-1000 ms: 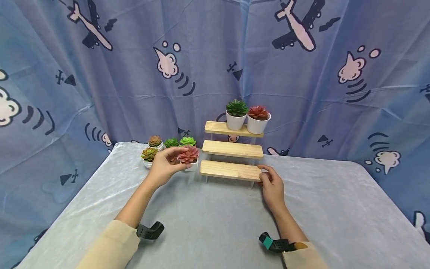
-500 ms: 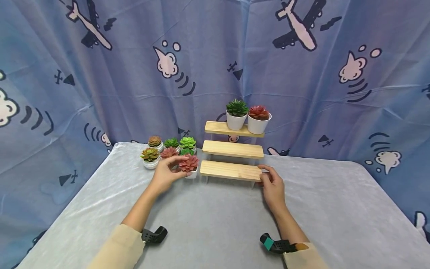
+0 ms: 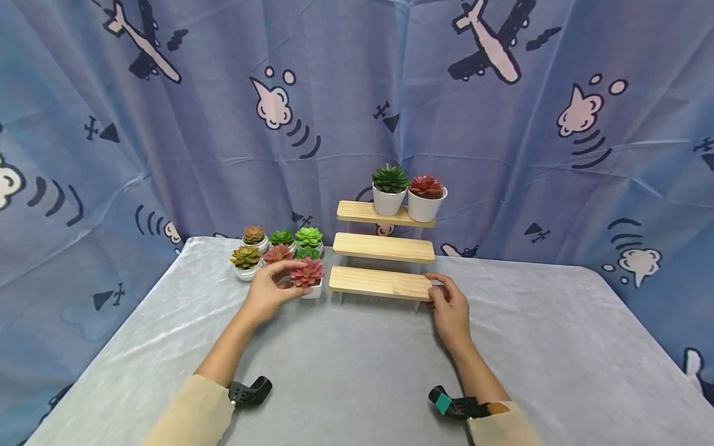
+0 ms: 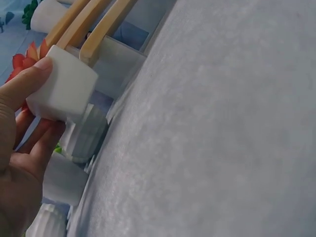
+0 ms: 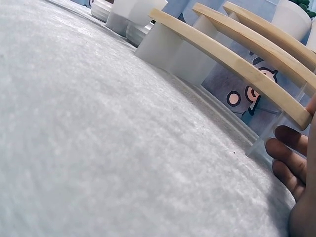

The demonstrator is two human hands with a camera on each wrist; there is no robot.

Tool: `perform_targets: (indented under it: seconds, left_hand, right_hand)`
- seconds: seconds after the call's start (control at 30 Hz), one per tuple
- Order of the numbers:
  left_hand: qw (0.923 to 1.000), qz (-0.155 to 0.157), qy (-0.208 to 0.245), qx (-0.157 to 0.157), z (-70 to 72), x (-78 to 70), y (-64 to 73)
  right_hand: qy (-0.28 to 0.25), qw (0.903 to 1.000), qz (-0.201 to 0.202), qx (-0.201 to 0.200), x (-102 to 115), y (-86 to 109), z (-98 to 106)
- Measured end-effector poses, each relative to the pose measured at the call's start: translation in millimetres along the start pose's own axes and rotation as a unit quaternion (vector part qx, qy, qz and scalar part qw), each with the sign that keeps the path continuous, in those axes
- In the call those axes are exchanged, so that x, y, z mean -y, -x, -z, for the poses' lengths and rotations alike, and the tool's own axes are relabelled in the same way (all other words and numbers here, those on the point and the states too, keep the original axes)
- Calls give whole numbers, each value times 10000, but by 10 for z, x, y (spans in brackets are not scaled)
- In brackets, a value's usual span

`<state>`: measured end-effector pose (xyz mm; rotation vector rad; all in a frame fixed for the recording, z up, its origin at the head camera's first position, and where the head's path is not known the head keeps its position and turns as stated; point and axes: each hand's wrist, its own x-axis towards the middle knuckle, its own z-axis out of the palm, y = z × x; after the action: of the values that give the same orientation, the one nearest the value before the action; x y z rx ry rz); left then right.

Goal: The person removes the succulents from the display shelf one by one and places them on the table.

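My left hand [image 3: 268,292] pinches a pink-red artificial succulent [image 3: 307,272] in a white squarish pot. In the left wrist view the thumb lies on one side of that white pot [image 4: 65,86] and fingers are under its other side; the pot is tilted there and off the cloth. It is just left of a three-tier stand with wooden shelves [image 3: 374,281] and clear supports. At the stand's right end, my right hand [image 3: 452,310] holds the end of the lowest shelf, its thumb and fingers at the edge. The right wrist view shows only some of those fingers [image 5: 289,158].
On the top shelf [image 3: 357,212] stand a dark green succulent [image 3: 390,179] and a red succulent [image 3: 426,187] in white pots. Several smaller potted succulents [image 3: 245,257] cluster behind and left of my left hand. A patterned blue curtain [image 3: 223,124] hangs behind the grey cloth-covered table [image 3: 357,371].
My left hand has lowered the pink-red succulent toward the front, uncovering plants behind it. The right hand stays at the shelf's end.
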<state>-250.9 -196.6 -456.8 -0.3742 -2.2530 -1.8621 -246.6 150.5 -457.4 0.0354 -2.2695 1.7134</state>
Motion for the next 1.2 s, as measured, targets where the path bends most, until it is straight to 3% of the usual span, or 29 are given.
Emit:
perform_targets:
  seconds: [0.27,0.5,0.7,0.87,1.07,1.2]
  left_hand:
    - [9993,188,-118,299,37,75,32]
    - [9989,236,-184,348,51,152,34]
    - [9989,226,-240,325,49,217,34]
    - [9982,286,-309,435,35,173,22]
    - [9952,450,-601,630,76,55,18]
    - [9933,281,-845,740,101,-19,26]
  right_hand:
    - [84,9999,-71,-89,-292,-115,-49]
    - [79,9999,-48,-51,101,42,-14]
    - [132,9998,-94,-117,-52,-23,-26]
    - [87,9997,-60,-229,-279,-103,-30]
    - [-35,9997,147,-203,-317,-126,-57]
    - [9,9997,76,-249,-334,-123,-54]
